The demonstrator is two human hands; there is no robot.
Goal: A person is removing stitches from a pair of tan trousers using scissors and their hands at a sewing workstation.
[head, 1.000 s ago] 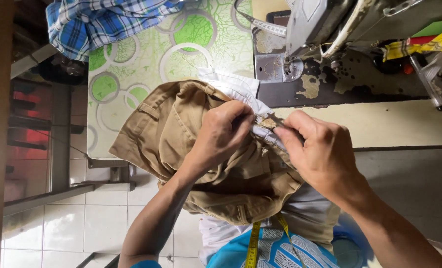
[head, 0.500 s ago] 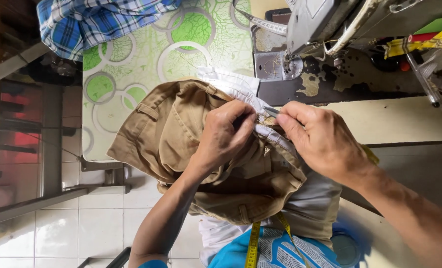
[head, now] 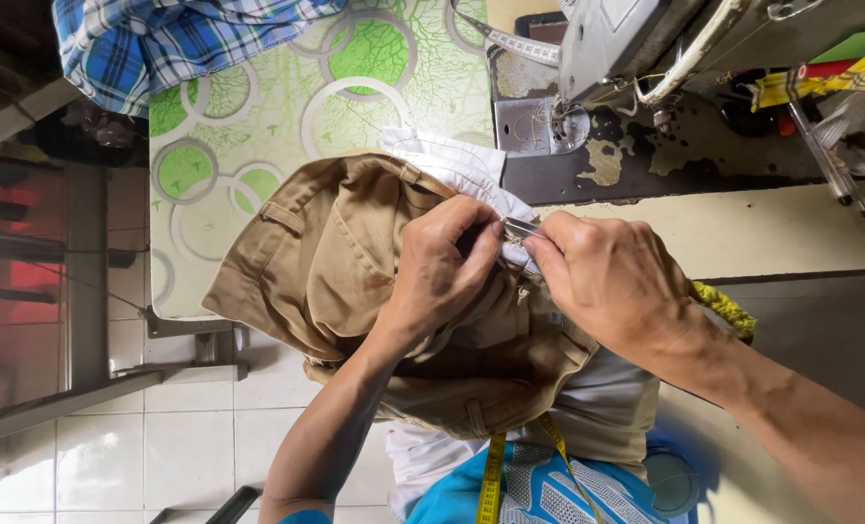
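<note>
A pair of khaki trousers [head: 326,262] is bunched in my lap and over the table edge, its white lining [head: 457,165] turned out at the top. My left hand [head: 437,277] grips the khaki cloth at the waistband. My right hand [head: 612,281] is right beside it, fingertips nearly touching. It pinches a small shiny metal tool [head: 518,229] against the white lining. The tool's tip is hidden between the fingers.
A sewing machine [head: 627,49] stands on its dark base at the top, past the trousers. The table has a green circle-patterned cover [head: 355,78] with a blue plaid cloth [head: 161,39] on it. A yellow tape measure [head: 493,475] hangs over my blue shirt. Tiled floor lies to the left.
My hands have stayed on the waistband; the right hand has closed in on the left, and the metal tool now shows between them. The view has shifted slightly.
</note>
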